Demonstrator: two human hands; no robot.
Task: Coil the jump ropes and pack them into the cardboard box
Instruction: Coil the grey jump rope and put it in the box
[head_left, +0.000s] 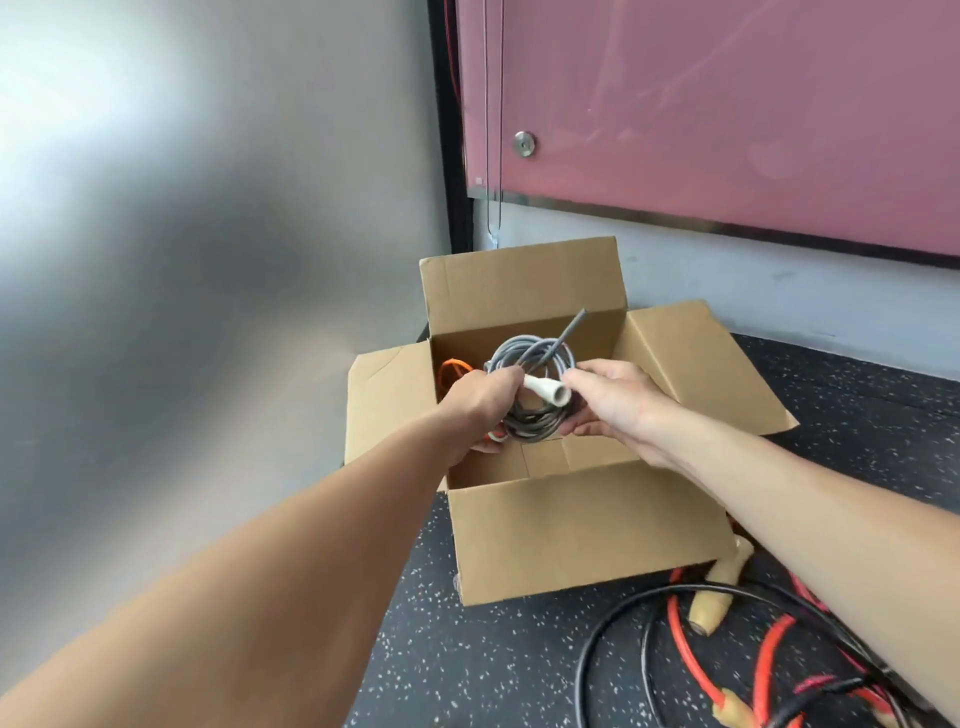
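Grey, one coiled jump rope (540, 422) with a white handle (544, 389) is hanging over the open cardboard box (571, 535); your left hand (483, 405) and right hand (618, 400) are each clutching it. One orange rope (454, 370) is lying inside.

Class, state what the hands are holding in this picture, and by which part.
The coiled grey jump rope: the left hand grips the coil's left side, the right hand its right side, beside the white handle.
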